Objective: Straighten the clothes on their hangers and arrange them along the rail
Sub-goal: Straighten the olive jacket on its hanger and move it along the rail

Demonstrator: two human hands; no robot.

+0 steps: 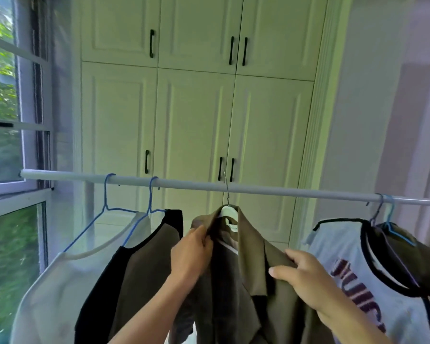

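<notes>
Olive-brown blazer (248, 276) hangs mid-rail on a white hanger (230, 211) with a metal hook, hook over the white rail (283, 191), which runs left to right across the scene and drops slightly toward the right. Left hand (191, 254) is closed on the blazer's left collar edge just below the hanger, fingers curled round the fabric. Right hand (305, 276) grips the right lapel/shoulder area lower down, thumb on the near side, fingers wrapped behind the cloth; both pinch fabric, neither touches the hanger itself. Blazer front sits open, lining and neck label visible, right lapel folded outward. Left of it: brown top with black sleeves (139, 264) on a blue wire hanger (150, 202), just beside the blazer, its shoulder near the left hand. Further left: white top (67, 281) on another blue wire hanger (104, 209), shoulders set unevenly, garment slung low on the wire. Right of the blazer, past a gap on the rail: light tee with dark neck trim and maroon lettering (353, 274), and a dark olive garment (417, 254) at far right; their two hooks sit tight together near the rail's right end. Behind the rail: white cabinet doors (194, 120) with black handles. Window (8, 95) at left, greenery outside. Edges of frame blurred.
</notes>
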